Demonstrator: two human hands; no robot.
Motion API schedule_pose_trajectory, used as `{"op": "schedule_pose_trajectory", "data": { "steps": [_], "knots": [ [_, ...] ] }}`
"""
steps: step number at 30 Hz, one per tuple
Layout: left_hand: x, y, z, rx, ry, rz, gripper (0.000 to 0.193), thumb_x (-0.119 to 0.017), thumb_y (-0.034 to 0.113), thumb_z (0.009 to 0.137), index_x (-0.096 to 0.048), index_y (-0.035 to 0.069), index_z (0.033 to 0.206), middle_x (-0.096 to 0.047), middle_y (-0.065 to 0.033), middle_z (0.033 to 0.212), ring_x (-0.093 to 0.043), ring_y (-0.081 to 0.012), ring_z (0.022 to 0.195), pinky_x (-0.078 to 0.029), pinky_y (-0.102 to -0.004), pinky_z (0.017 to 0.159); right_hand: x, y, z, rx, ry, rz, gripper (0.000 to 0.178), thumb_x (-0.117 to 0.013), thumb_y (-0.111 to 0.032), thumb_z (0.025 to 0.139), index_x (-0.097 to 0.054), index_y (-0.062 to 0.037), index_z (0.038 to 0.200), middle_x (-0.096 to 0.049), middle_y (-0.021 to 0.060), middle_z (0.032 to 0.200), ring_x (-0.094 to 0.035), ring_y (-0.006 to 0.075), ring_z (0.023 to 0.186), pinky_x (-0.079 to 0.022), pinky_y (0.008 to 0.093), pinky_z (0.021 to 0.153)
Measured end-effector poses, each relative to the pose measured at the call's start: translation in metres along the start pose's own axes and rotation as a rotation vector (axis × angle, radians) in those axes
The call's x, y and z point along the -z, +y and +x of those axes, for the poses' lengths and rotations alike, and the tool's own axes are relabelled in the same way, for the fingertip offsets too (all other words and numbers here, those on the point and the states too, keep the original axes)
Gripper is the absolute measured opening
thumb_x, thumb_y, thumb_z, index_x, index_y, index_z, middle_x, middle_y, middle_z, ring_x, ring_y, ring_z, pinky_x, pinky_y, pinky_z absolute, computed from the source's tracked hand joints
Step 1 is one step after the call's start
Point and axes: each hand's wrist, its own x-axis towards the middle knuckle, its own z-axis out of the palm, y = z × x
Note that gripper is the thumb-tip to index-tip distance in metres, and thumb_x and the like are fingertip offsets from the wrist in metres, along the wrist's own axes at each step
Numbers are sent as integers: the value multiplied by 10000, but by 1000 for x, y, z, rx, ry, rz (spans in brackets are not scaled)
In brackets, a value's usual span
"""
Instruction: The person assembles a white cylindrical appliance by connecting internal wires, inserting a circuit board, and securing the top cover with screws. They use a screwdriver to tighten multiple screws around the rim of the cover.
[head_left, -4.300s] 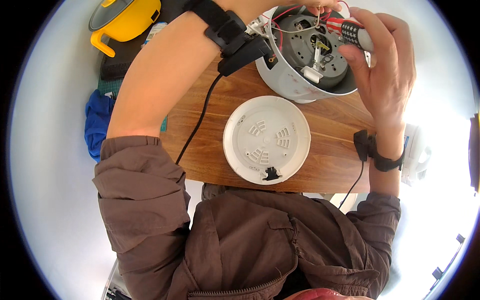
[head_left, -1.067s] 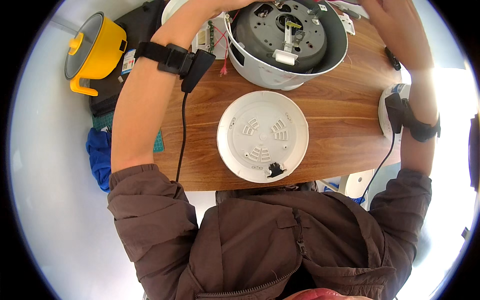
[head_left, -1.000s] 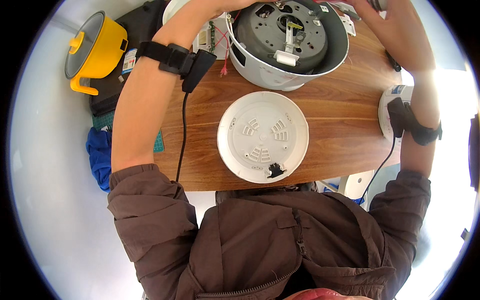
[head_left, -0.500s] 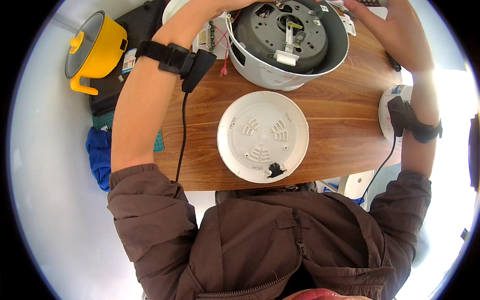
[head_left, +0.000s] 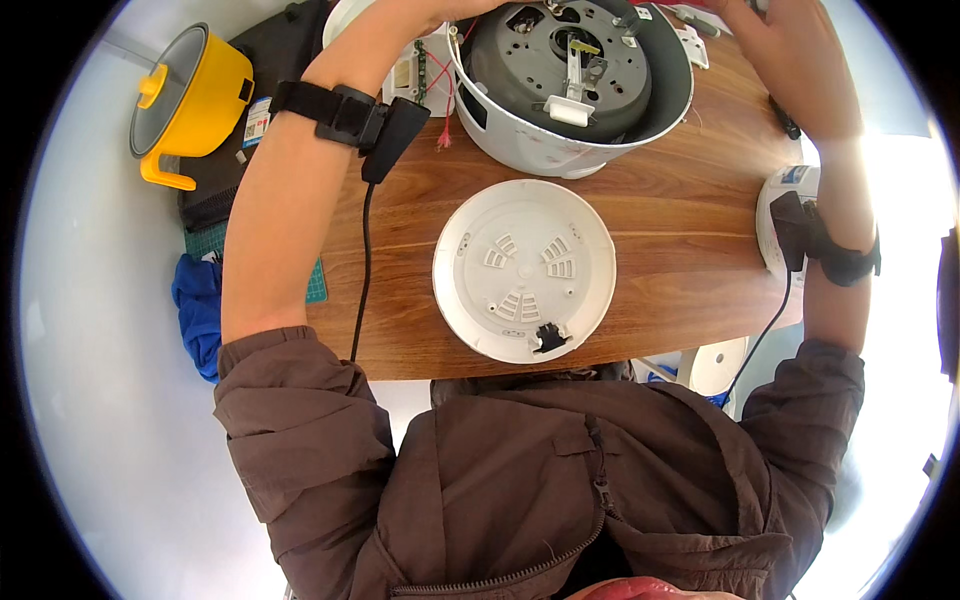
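So we've got the white cooker body (head_left: 560, 130) flipped upside down at the top centre of the frame, sitting on the wooden surface (head_left: 680, 220), with its grey underside plate (head_left: 520, 70) and the little metal bracket in the middle all exposed. Red wires (head_left: 443, 110) hang out of it on the left edge.

Our left hand (head_left: 440, 8) goes up past the top edge right by the cooker's left rim, so we honestly can't tell if it's open or gripping anything; only the forearm with the black strapped-on unit (head_left: 360, 115) and its cable shows. Our right hand (head_left: 790, 55) sits at the upper right, just beside the cooker's right rim, back of the hand toward us; fingertips are cut off by the frame, so same deal, can't tell what it's doing. A black wrist band (head_left: 830, 255) is on that arm too.

The round white bottom cover (head_left: 524, 270) lies flat in the middle of the surface, near the cooker but apart from it, black clip at its lower edge. Upper left, off the surface: a yellow pot (head_left: 195, 95), and a blue cloth (head_left: 200, 310) lower down.
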Motion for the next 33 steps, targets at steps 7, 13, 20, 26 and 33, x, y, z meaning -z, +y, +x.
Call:
{"op": "schedule_pose_trajectory", "data": {
  "steps": [7, 13, 20, 26, 33],
  "knots": [
    [-1, 0, 0, 37, 14, 2, 151, -694, 62, 941, -799, 2, 1032, -784, -82, 916, -698, -138, 832, -542, -288, 799, -9, -18, 19, -332, 299, 383, 468, -752, -100, 903, -566, -58, 1331, -706, 122, 870, -697, 222, 786, -563, 322, 737],
    [-2, 2, -1, 33, 23, -34, 146, -689, 60, 947, -800, 0, 1021, -782, -84, 918, -695, -133, 827, -542, -279, 793, -11, 33, -3, 218, 144, 98, 527, -802, 13, 815, -595, -48, 1295, -699, 104, 1029, -704, 224, 947, -577, 331, 773],
    [-3, -1, 0, 55, 12, -70, 140, -683, 49, 951, -794, -12, 1011, -778, -81, 915, -692, -131, 822, -546, -275, 785, -37, 53, 5, 350, 273, 80, 469, -767, 97, 803, -632, -30, 1234, -661, 108, 1078, -699, 228, 944, -596, 286, 825],
    [4, 2, -4, 45, 11, -42, 148, -682, 46, 948, -792, -14, 1029, -777, -85, 913, -691, -131, 804, -551, -273, 771, -38, 19, -6, 169, 346, -121, 438, -780, 3, 847, -623, -27, 1255, -665, 113, 1044, -696, 241, 947, -595, 296, 795],
    [-1, 4, 0, 37, -18, -23, 162, -684, 69, 953, -788, -13, 1046, -781, -95, 941, -696, -140, 831, -554, -285, 794, -39, 44, 2, 100, 221, 182, 439, -765, -163, 920, -595, -36, 1304, -691, 150, 1033, -699, 258, 935, -588, 333, 827]
  ]
}}
